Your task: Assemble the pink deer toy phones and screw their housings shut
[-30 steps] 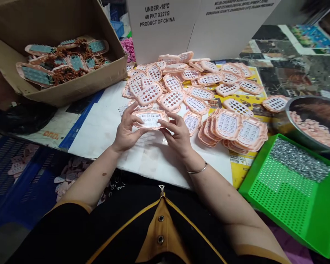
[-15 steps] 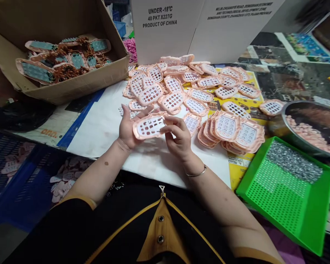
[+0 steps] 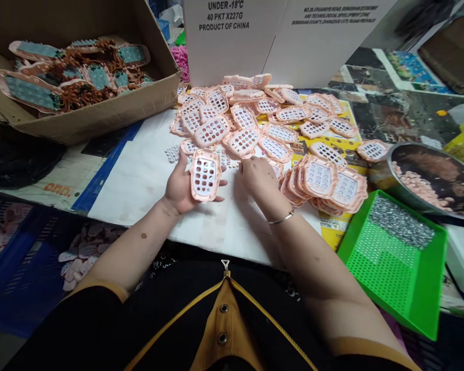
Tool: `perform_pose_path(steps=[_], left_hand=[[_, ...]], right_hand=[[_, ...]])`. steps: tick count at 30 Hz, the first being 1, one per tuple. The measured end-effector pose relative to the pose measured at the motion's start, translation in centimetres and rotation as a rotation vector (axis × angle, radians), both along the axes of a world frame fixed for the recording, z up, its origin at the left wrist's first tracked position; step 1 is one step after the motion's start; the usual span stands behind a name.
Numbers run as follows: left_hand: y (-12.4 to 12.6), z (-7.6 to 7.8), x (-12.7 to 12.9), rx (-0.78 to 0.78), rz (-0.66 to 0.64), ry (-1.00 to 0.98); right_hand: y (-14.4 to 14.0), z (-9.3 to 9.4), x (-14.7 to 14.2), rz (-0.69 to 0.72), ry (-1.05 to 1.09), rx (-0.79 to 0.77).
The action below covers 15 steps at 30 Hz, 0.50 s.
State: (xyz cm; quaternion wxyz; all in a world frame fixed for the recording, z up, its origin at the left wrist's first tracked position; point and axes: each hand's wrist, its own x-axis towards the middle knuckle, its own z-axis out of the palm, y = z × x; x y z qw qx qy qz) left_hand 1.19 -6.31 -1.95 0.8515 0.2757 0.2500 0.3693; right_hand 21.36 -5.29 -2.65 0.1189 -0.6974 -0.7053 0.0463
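On the palm of my left hand (image 3: 183, 188) rests a pink toy phone shell (image 3: 205, 175), held upright with its white, hole-filled face toward me. Some of its holes look dark, and my fingers show behind its right side. My right hand (image 3: 258, 180) reaches down at the table to the right of it, fingers bent together and their tips hidden. Small white button pieces (image 3: 172, 153) are scattered on the white board near both hands. Just beyond lies a heap of similar pink shells (image 3: 243, 141). Stacked shells (image 3: 319, 178) with filled keypads sit right of my right hand.
A cardboard box (image 3: 100, 111) of pink and teal pieces with brown strands stands at left. A white carton (image 3: 278, 41) rises behind the heap. To the right are a metal bowl (image 3: 386, 167) with pink bits and a green tray (image 3: 421, 309) with silvery pieces.
My right hand has left the shell and moved right and down to the table. My left hand has turned the shell from sideways to upright.
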Motion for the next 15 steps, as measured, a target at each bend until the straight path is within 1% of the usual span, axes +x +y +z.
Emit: perform_pose_path(steps=[1,3,5,8,12,15], left_hand=[[0.7,-0.1,0.4,-0.012,0.02,0.001],[1.6,-0.6,0.8,-0.044,0.063,0.005],[1.7,-1.1,0.6,-0.065,0.107,0.01],[1.6,-1.6,-0.1,-0.049,0.176,0.0],[1.6,-2.0,-0.3,-0.05,0.261,0.013],[1.3,-2.4,0.3,-0.077,0.303,0.054]], right_hand=[[0.6,0.2,-0.2,-0.027,-0.076,-0.026],[1.2,0.4,-0.6,-0.047,-0.147,-0.061],[1.1,0.2,-1.1,-0.031,-0.158,-0.07],[0.0,-0.5,-1.4,0.009,-0.139,-0.047],[-1.1,-1.9,-1.0,0.059,-0.066,-0.007],[-1.0,-2.9,-0.1,0.029,0.126,0.054]])
